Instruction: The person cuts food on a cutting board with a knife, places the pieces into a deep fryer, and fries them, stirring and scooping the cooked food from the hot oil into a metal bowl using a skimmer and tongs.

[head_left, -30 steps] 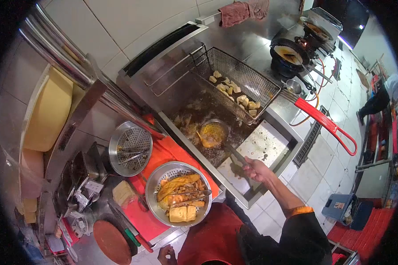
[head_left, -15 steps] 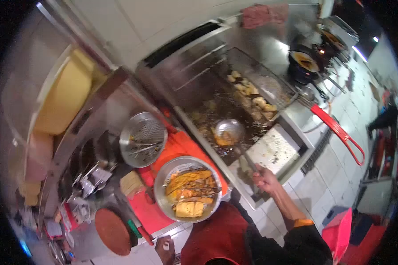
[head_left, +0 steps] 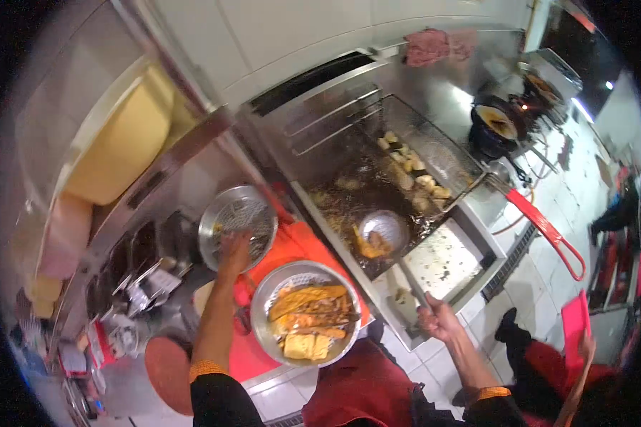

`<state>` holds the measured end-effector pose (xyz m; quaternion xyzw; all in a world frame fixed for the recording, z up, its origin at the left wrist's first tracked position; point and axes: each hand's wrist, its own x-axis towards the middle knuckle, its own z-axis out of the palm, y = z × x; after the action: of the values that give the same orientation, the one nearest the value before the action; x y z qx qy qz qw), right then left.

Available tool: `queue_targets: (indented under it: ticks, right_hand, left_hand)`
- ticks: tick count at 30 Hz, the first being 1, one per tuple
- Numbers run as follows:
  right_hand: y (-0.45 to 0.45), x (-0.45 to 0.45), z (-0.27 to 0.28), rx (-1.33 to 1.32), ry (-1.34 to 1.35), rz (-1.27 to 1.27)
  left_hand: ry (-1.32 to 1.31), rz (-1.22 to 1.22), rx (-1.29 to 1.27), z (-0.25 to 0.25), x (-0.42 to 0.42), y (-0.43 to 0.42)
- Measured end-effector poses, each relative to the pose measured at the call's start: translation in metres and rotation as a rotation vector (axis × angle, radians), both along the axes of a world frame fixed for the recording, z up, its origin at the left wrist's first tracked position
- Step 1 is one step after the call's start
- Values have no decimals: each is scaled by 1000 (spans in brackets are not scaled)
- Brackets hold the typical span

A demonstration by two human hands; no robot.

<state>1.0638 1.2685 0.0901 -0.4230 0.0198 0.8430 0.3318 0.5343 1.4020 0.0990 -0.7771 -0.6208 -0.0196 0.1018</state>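
My right hand is closed around the handle of a skimmer, whose round bowl sits in the dark oil of the fryer with an orange-brown fried piece in it. My left hand reaches into a perforated metal colander; its fingers are blurred, and I cannot see whether they grip the tongs that lay there. Nearer to me, a second metal colander holds long orange-brown fried pieces and yellow blocks.
A wire fryer basket with a red handle holds pale pieces. Dark pans stand on burners at the back right. Orange and red boards lie under the colanders. Another person's hand holds a pink item at right.
My left hand has moved from the counter's near edge up into the far colander. The skimmer stays in the oil in my right hand. Another person has come into view at the right.
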Motion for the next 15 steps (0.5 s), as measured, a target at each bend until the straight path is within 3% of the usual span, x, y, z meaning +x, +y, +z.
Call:
queue_targets:
  ticks: [3,7,9,15]
  right_hand:
    - [-1,2,4,-37,25,-27]
    - [-1,-4,8,8,-3,-27]
    - [0,-6,12,37,-29,-15]
    - [-1,-9,15,58,-53,-19]
  left_hand:
    - [112,92,-320,-9,-8,21]
    - [156,76,-210,-10,-12,25]
    - [68,11,-186,38,9,12]
    - [-664,140,295,127,114,-43]
